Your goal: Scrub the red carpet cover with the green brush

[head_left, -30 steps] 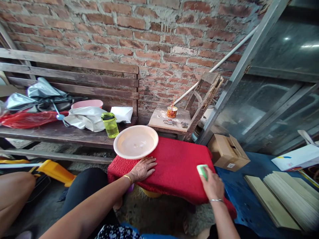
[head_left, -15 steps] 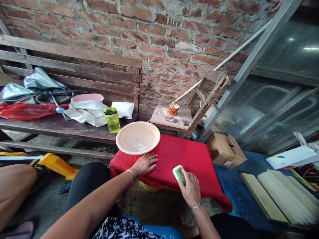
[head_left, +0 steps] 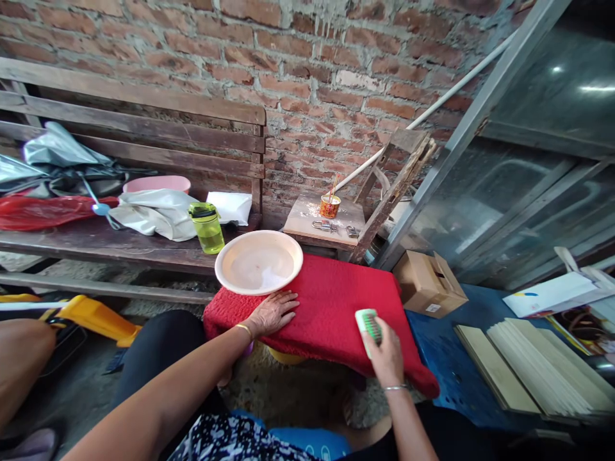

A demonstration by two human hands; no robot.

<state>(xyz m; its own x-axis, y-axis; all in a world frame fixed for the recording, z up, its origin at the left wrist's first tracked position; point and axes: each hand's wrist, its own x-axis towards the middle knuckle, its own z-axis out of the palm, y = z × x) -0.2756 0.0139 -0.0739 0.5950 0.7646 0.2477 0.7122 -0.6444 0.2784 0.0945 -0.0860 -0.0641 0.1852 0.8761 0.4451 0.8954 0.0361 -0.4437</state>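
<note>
A red cloth [head_left: 331, 301] covers a low bench or table before me. My left hand [head_left: 273, 314] lies flat on the cloth, fingers stretched out, just below a pale basin [head_left: 225, 282] that holds some water. My right hand [head_left: 388, 355] is closed around a scrub brush [head_left: 364, 330] with a whitish-green body and green bristles. The brush is tilted over the right part of the cloth, its bristle side partly showing. Whether it touches the cloth I cannot tell.
A green water bottle [head_left: 207, 230] stands on the wooden bench [head_left: 120, 248] at left, beside bags and a pink basin [head_left: 158, 184]. Behind the cloth, a small wooden seat [head_left: 302, 221] bears a cup [head_left: 330, 206] and padlocks. A cardboard box [head_left: 425, 282] and pale boards [head_left: 538, 371] are at right.
My right hand has moved the brush to the right across the cloth, and the brush has turned. My left hand stays flat in the same place. The whole view has shifted slightly.
</note>
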